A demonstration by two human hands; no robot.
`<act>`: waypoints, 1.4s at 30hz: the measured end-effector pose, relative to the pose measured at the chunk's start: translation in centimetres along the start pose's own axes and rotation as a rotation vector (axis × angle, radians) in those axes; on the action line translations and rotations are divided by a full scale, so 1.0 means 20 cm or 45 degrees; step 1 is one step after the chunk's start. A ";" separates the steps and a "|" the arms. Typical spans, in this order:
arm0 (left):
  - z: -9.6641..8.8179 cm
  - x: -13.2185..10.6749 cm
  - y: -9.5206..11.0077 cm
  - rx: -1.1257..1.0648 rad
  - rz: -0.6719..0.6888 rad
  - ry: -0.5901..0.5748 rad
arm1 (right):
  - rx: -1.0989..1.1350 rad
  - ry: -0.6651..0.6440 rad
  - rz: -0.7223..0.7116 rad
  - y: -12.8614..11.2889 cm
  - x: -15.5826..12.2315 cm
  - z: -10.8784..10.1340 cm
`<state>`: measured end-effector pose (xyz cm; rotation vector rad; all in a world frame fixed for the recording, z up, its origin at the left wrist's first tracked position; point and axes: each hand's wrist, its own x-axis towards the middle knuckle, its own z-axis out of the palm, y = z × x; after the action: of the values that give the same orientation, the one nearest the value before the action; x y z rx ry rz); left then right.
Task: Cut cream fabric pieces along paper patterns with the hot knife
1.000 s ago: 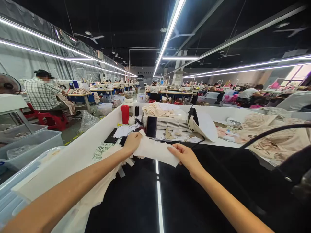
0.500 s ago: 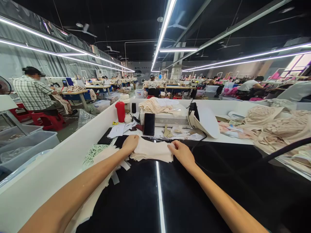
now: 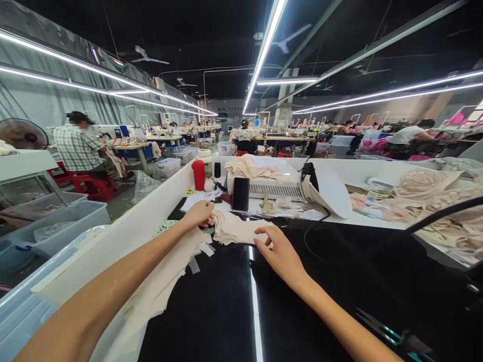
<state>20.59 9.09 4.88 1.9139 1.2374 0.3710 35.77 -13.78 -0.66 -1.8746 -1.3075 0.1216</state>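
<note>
A stack of cream fabric pieces (image 3: 237,229) lies on the black tabletop, its layers fanned at the left end. Beside that left end is my left hand (image 3: 199,213), fingers curled together; whether fabric is between them is hidden. My right hand (image 3: 278,246) rests its fingertips on the stack's right end, with thumb and fingers apart. Under my left forearm, a long heap of cream fabric (image 3: 151,296) with pale strips (image 3: 194,265) at its edge runs along the table's left side.
A phone (image 3: 240,194) leans against a white box (image 3: 275,190) topped with fabric. A red cup (image 3: 198,175) stands to its left. A black cable (image 3: 445,216) crosses on the right near piled cream fabric (image 3: 453,201). Scissor-like blades (image 3: 377,324) appear at lower right.
The view has turned slightly left. My left hand has shifted left off the stack's end, and my right hand's fingers have spread over its right end. Blades now show at lower right.
</note>
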 end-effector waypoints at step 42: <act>-0.03 -1.04 -0.03 0.223 1.241 -0.358 | 1.394 -0.745 0.522 -0.36 -0.46 -0.01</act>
<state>9.89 -8.48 8.39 2.5183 0.0829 0.4632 26.42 -20.68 0.96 -1.1031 -0.8465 1.3804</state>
